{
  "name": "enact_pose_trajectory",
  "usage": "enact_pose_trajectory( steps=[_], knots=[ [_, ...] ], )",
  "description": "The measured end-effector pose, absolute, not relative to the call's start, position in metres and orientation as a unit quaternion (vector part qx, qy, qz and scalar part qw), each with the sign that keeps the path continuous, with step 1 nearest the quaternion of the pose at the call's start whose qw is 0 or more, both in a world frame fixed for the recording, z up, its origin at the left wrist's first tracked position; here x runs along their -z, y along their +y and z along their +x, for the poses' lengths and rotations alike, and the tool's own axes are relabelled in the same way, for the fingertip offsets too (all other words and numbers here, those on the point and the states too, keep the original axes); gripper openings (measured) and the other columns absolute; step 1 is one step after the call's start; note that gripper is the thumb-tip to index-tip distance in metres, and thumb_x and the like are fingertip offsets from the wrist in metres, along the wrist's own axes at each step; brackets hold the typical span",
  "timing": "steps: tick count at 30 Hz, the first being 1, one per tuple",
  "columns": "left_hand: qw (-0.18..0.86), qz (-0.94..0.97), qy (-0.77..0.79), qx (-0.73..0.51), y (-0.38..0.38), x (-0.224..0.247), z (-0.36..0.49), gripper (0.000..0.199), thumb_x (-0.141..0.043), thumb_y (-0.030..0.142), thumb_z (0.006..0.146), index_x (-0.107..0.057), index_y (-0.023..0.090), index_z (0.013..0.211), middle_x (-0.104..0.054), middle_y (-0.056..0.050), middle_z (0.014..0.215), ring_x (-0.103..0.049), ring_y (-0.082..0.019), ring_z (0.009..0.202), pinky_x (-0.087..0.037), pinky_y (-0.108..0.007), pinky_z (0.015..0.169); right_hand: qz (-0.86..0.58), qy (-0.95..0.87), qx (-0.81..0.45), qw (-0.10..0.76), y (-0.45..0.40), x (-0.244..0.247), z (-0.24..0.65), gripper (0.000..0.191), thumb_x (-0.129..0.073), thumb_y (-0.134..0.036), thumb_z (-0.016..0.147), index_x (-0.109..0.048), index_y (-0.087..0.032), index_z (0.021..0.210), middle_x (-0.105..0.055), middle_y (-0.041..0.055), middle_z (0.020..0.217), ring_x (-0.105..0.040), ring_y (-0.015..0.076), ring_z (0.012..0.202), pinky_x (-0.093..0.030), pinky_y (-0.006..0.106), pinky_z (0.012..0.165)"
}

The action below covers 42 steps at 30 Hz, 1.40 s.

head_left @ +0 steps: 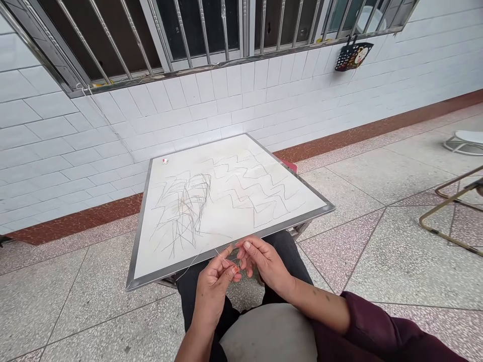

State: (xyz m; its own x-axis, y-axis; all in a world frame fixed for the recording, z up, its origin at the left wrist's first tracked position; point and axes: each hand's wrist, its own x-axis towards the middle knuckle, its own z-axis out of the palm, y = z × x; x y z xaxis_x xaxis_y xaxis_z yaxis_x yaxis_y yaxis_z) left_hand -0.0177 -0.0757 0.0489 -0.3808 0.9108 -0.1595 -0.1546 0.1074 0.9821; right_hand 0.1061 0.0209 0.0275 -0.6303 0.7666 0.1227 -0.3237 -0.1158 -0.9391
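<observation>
Both hands meet over the near edge of the table [226,221], above my lap. My left hand [215,284] is closed, thumb and index finger pinching a thin pale wire or thread [221,256]. Its end sticks up past the fingers, and a loose length trails left over the table edge. Close beside it, my right hand [266,264] has thumb and index finger together, with the thin strand showing near its fingertips. Thin dark strands or lines form a tangled cluster [184,206] at the table's left. Wavy zigzag ones [260,188] spread across the right.
A small white-and-red item [165,161] sits at the table's far left corner. Behind stands a white tiled wall [226,103] with a barred window [204,32] and a hanging dotted bag [352,54]. A metal-framed chair [433,221] and a white stool [468,138] stand at right.
</observation>
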Motion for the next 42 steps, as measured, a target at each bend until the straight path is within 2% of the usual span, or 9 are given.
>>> enact_pose_trajectory(
  steps=[9, 12, 15, 19, 22, 28, 32, 36, 42],
  knots=[
    [0.439, 0.317, 0.598, -0.591, -0.074, -0.045, -0.016, 0.048, -0.072, 0.036, 0.078, -0.066, 0.024, 0.124, -0.065, 0.0, 0.076, -0.062, -0.014, 0.069, -0.051, -0.029, 0.074, -0.216, -0.528, -0.733, 0.37, 0.025, -0.019, 0.107, 0.037, -0.046, -0.051, 0.096, -0.065, -0.02, 0.1, -0.063, 0.0052, 0.086, -0.06, 0.0142, 0.068, -0.046, 0.02, 0.046],
    [0.411, 0.31, 0.613, -0.6, -0.072, -0.041, -0.017, 0.047, -0.073, 0.037, 0.075, -0.069, 0.022, 0.119, -0.064, 0.0, 0.076, -0.062, -0.014, 0.069, -0.052, -0.029, 0.073, -0.268, -0.608, -0.622, 0.415, 0.032, -0.034, 0.113, 0.038, -0.038, -0.047, 0.1, -0.061, -0.021, 0.114, -0.064, 0.0075, 0.096, -0.06, 0.0179, 0.084, -0.052, 0.027, 0.061],
    [0.386, 0.325, 0.634, -0.587, -0.071, -0.037, -0.016, 0.04, -0.071, 0.036, 0.075, -0.072, 0.02, 0.112, -0.063, 0.001, 0.075, -0.062, -0.015, 0.068, -0.052, -0.031, 0.074, -0.277, -0.722, -0.433, 0.462, 0.035, -0.054, 0.114, 0.029, -0.044, -0.038, 0.099, -0.059, -0.021, 0.117, -0.065, 0.0084, 0.103, -0.059, 0.0199, 0.093, -0.051, 0.036, 0.08],
    [0.355, 0.386, 0.652, -0.548, -0.071, -0.035, -0.011, 0.019, -0.064, 0.034, 0.08, -0.073, 0.019, 0.085, -0.063, 0.0, 0.071, -0.059, -0.016, 0.067, -0.051, -0.029, 0.068, -0.198, -0.842, -0.313, 0.392, 0.029, -0.067, 0.101, 0.018, -0.056, -0.029, 0.094, -0.065, -0.021, 0.108, -0.068, 0.007, 0.096, -0.059, 0.0217, 0.09, -0.051, 0.036, 0.078],
    [0.344, 0.423, 0.645, -0.535, -0.072, -0.035, -0.007, 0.018, -0.062, 0.034, 0.082, -0.069, 0.018, 0.076, -0.064, -0.001, 0.071, -0.057, -0.017, 0.067, -0.048, -0.027, 0.063, -0.172, -0.855, -0.3, 0.386, 0.025, -0.063, 0.088, 0.015, -0.056, -0.024, 0.095, -0.068, -0.022, 0.102, -0.071, 0.0045, 0.092, -0.059, 0.0206, 0.088, -0.052, 0.034, 0.077],
    [0.36, 0.461, 0.625, -0.517, -0.074, -0.035, -0.008, 0.016, -0.065, 0.032, 0.081, -0.073, 0.02, 0.088, -0.069, -0.004, 0.083, -0.063, -0.02, 0.077, -0.051, -0.03, 0.069, -0.148, -0.851, -0.291, 0.412, 0.027, -0.053, 0.085, 0.015, -0.054, -0.021, 0.096, -0.069, -0.021, 0.097, -0.07, 0.0032, 0.087, -0.06, 0.0179, 0.083, -0.052, 0.03, 0.073],
    [0.392, 0.447, 0.622, -0.51, -0.077, -0.04, -0.04, 0.028, -0.069, 0.038, 0.079, -0.075, 0.021, 0.101, -0.073, -0.008, 0.099, -0.066, -0.023, 0.088, -0.053, -0.036, 0.079, -0.137, -0.856, -0.258, 0.427, 0.031, -0.052, 0.091, 0.017, -0.051, -0.018, 0.097, -0.067, -0.019, 0.1, -0.069, 0.0049, 0.088, -0.059, 0.0174, 0.083, -0.051, 0.029, 0.072],
    [0.351, 0.285, 0.659, -0.602, -0.079, -0.066, -0.077, 0.043, -0.072, 0.046, 0.075, -0.072, 0.016, 0.107, -0.074, -0.009, 0.09, -0.067, -0.021, 0.083, -0.054, -0.033, 0.075, -0.135, -0.869, -0.233, 0.414, 0.032, -0.051, 0.095, 0.016, -0.051, -0.017, 0.096, -0.066, -0.02, 0.101, -0.067, 0.0056, 0.088, -0.057, 0.0175, 0.083, -0.05, 0.029, 0.072],
    [0.425, 0.391, 0.631, -0.518, -0.065, -0.103, -0.072, 0.046, -0.08, 0.037, 0.068, -0.071, 0.019, 0.11, -0.073, -0.004, 0.08, -0.065, -0.017, 0.078, -0.052, -0.029, 0.076, -0.132, -0.885, -0.192, 0.403, 0.032, -0.052, 0.094, 0.018, -0.048, -0.017, 0.098, -0.065, -0.018, 0.095, -0.063, 0.0056, 0.082, -0.053, 0.0171, 0.077, -0.047, 0.029, 0.068]
  ],
)
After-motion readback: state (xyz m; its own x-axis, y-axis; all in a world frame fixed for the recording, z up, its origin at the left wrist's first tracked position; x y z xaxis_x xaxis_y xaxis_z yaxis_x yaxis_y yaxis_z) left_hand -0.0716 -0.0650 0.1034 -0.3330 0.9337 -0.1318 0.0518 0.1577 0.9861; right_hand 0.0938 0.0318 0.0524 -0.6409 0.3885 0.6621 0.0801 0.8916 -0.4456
